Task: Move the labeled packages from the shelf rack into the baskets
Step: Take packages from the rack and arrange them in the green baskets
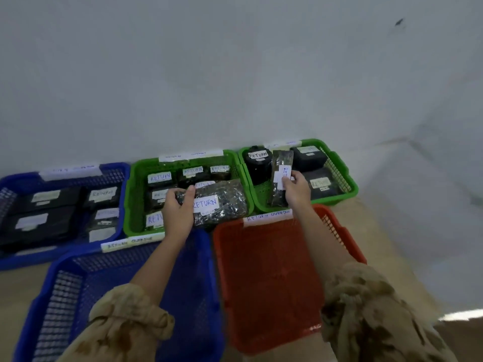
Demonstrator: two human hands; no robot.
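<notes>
Red basket [269, 288] sits front-centre on the floor; the white tag [268, 217] on its far rim reads RETURN OVERDUE. Just behind it and to its left, a green basket [130, 194] holds several black pkgs w/ RETURN labels. L hand [177, 209] is over that basket's corner nearest the red basket, fingers curled round the left end of a big pkg [230, 202] in shiny wrap, thumb on top; its white label reads RETURN. The big pkg lies roughly flat, its right end reaching the red basket's far-left corner. Can't tell if it rests on the pkgs under it or is held clear. Behind the red basket to the right, a 2nd green basket [337, 199] holds a round black pkg [257, 162] marked RETURN and a few flat black ones. R hand [296, 190] is just past the red basket's far rim, inside that 2nd basket, thumb and fingers pinching a slim pkg [281, 158] at its white label. The slim pkg stands near upright, lower end down by the wall nearest the red basket. Just left of the red basket is a blue basket [65, 296], its tag blurred but seemingly the same words. Further left and back, a 2nd blue basket [119, 176] holds black labelled pkgs. Forearms are bare, tan patterned sleeves [122, 322] bunched near the elbows.
</notes>
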